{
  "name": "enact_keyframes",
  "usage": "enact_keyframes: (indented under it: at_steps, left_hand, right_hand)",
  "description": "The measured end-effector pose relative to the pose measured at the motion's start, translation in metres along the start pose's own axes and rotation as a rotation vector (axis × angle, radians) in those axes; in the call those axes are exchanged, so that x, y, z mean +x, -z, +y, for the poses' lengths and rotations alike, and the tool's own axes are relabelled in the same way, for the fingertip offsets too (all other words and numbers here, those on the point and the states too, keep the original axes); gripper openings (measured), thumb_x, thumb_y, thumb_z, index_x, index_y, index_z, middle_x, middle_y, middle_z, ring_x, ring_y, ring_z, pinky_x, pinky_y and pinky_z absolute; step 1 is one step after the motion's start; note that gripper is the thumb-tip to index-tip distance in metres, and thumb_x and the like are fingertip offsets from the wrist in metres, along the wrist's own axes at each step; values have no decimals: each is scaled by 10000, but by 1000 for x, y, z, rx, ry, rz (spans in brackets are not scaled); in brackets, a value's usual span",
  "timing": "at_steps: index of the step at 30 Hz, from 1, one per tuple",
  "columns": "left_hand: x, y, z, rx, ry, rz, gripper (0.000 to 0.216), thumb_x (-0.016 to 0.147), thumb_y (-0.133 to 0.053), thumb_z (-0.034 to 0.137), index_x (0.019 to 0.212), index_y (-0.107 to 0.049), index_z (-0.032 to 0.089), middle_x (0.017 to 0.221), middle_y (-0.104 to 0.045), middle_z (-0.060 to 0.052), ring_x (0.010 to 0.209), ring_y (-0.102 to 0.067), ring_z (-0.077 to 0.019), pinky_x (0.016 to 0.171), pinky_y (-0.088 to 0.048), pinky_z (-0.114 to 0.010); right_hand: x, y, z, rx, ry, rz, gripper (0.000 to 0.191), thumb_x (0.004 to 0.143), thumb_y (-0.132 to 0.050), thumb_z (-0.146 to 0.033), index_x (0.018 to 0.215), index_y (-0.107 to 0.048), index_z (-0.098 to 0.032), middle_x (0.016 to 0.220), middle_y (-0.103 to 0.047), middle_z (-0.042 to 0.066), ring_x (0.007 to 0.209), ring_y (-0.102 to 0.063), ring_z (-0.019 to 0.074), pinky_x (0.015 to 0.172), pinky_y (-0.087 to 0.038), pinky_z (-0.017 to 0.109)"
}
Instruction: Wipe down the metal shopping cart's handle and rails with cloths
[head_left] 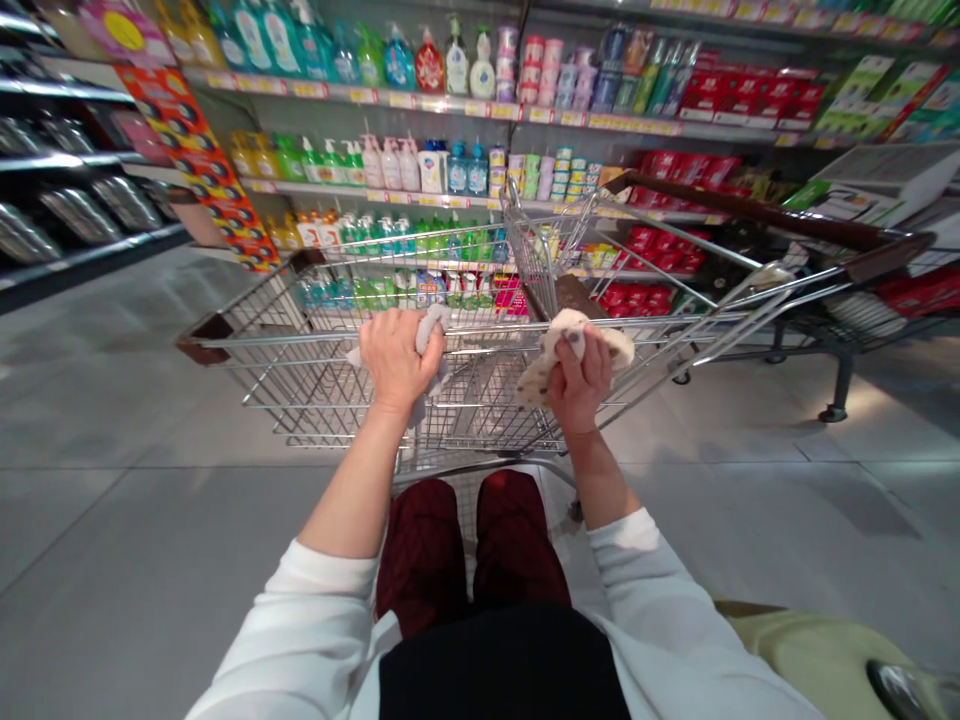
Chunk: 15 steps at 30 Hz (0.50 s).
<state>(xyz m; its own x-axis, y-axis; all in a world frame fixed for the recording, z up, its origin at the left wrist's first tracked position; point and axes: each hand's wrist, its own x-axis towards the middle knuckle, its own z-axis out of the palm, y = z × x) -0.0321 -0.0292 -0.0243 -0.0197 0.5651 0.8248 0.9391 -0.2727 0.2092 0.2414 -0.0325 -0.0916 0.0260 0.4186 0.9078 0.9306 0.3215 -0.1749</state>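
Observation:
A metal shopping cart [480,400] stands sideways right before me, its wire basket bare inside where I can see. My left hand [394,355] is wrapped round a grey cloth [433,326] and presses it on the cart's near top rail. To the right, my right hand [581,375] grips a cream cloth with dark spots [536,382] against the same rail. Both cloths hang partly below the rail. The cart's brown handle [739,210] is at the right, and its folding child seat [529,250] stands inside near that end.
Behind the cart, shelves [442,100] hold several rows of pump bottles, tins and red packs. A second cart [840,370] with goods stands at the right. An orange display strip [199,170] ends the shelf at left. Something olive green [817,650] is at lower right.

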Motion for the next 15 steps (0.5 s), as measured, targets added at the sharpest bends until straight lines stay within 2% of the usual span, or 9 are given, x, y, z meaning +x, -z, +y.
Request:
enact_keyframes:
  at_steps: [3, 6, 8, 12, 15]
  left_hand:
    - [0, 1, 1, -7, -1, -3, 273, 943, -448, 457, 915, -621, 248, 886, -618, -80, 903, -526, -280, 804, -337, -411]
    - [0, 0, 1, -21, 10, -12, 285, 942, -449, 464, 907, -622, 241, 889, -617, -84, 908, -526, -281, 812, -337, -412]
    - [0, -1, 0, -19, 13, -21, 293, 942, -449, 467, 918, -625, 234, 898, -618, -85, 915, -526, -281, 817, -335, -409]
    - [0, -3, -1, -1, 18, -40, 315, 944, -446, 469, 964, -637, 219, 922, -617, -91, 940, -524, -288, 827, -322, -406]
    - [1, -3, -2, -17, 30, -54, 322, 942, -445, 472, 963, -641, 217, 919, -610, -93, 945, -519, -289, 832, -313, -406]
  right_hand:
    - [-42, -18, 0, -25, 43, -105, 330, 950, -483, -213, 1081, -784, -255, 1357, -648, 141, 1374, -516, 287, 1123, -432, 475]
    - [-90, -29, -5, -39, 120, -235, 324, 948, -521, -177, 1082, -788, -301, 1283, -697, 105, 1303, -584, 246, 1075, -467, 390]
    - [-110, -32, -8, -36, 159, -232, 327, 943, -546, -152, 1089, -785, -320, 1256, -711, 87, 1268, -603, 225, 1065, -464, 363]
    - [-108, -27, -10, -18, 213, -127, 282, 918, -596, -136, 1034, -794, -301, 1189, -726, 74, 1157, -620, 199, 1047, -468, 345]
    - [-85, -14, -7, 42, 263, -158, 293, 894, -582, -102, 1004, -790, -277, 1140, -732, 65, 1086, -623, 183, 999, -503, 320]
